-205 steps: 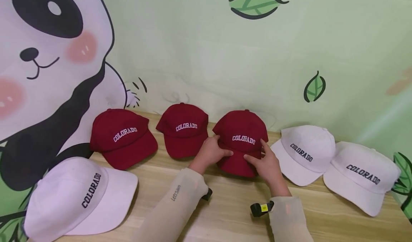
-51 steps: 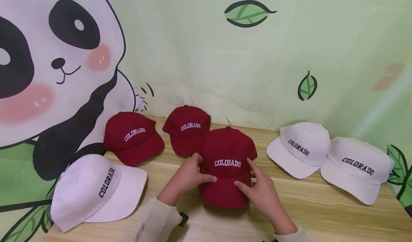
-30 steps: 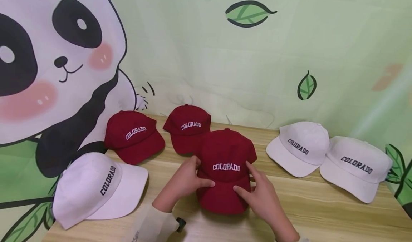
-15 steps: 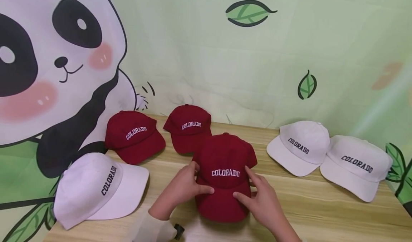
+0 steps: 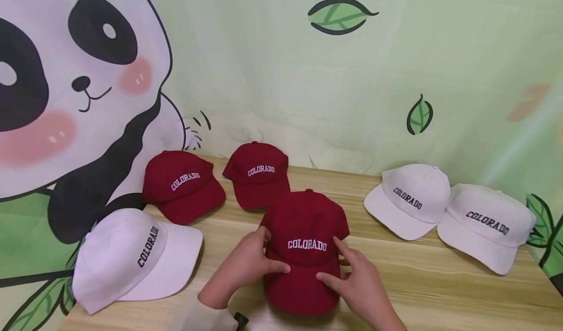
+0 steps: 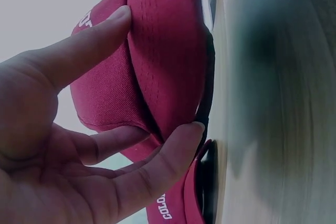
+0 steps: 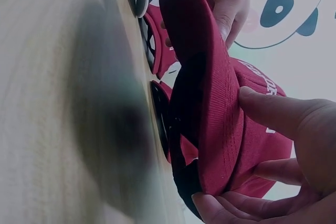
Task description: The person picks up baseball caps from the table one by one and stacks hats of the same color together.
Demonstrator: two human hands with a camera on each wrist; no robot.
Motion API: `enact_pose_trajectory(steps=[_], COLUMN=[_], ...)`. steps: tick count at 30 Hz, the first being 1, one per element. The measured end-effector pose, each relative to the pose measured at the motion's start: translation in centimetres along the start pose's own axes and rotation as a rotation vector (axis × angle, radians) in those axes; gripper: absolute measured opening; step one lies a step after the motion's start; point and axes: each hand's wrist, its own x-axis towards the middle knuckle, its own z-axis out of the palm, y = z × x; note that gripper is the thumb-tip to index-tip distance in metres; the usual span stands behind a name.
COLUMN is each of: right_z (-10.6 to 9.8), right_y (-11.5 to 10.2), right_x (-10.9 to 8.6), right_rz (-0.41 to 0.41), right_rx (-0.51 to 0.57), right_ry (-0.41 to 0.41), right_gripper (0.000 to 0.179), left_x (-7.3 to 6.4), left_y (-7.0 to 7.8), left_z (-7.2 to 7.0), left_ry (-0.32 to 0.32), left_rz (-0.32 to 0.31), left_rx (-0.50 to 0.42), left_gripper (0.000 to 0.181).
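Both hands hold a dark red baseball cap point(image 5: 307, 253) with white COLORADO lettering, its brim facing the camera. My left hand point(image 5: 244, 265) grips its left side, thumb on top where brim meets crown. On the opposite side my right hand point(image 5: 358, 277) mirrors that grip, fingers along the brim's edge. In the right wrist view the brim point(image 7: 220, 124) shows its dark underside, tipped up over the wooden table. The left wrist view has the fingertips point(image 6: 184, 135) right at the brim's corner. Behind stand two more red caps, one at centre point(image 5: 257, 177) and one further left point(image 5: 182, 187).
At front left a white cap point(image 5: 136, 260) faces right. Two white caps, one nearer the middle point(image 5: 409, 201) and one at far right point(image 5: 488, 228), sit side by side. The wooden table point(image 5: 422, 287) ends at a fabric backdrop point(image 5: 264, 77) printed with a panda and leaves.
Both hands have brought the red cap from the back row toward the camera and slightly left. It continues nearer over the last second. The other caps stay put.
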Motion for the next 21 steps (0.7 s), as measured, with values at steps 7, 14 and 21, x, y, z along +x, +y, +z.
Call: enact_pose_trajectory(steps=[7, 14, 21], right_z=[0.5, 1.0, 1.4], right_y=[0.4, 0.7, 1.0], right_x=[-0.3, -0.3, -0.3], right_rz=[-0.015, -0.024, -0.056], right_rx=[-0.048, -0.086, -0.092], right_ry=[0.000, -0.010, -0.017], right_gripper=[0.082, 0.082, 0.081], left_x=[-0.2, -0.3, -0.2], left_y=[-0.4, -1.0, -1.6], left_z=[0.2, 0.7, 1.0], left_ry=[-0.015, -0.029, -0.047], left_rz=[-0.008, 0.013, -0.010], left_rx=[0.006, 0.014, 0.005], left_gripper=[0.065, 0.063, 0.066])
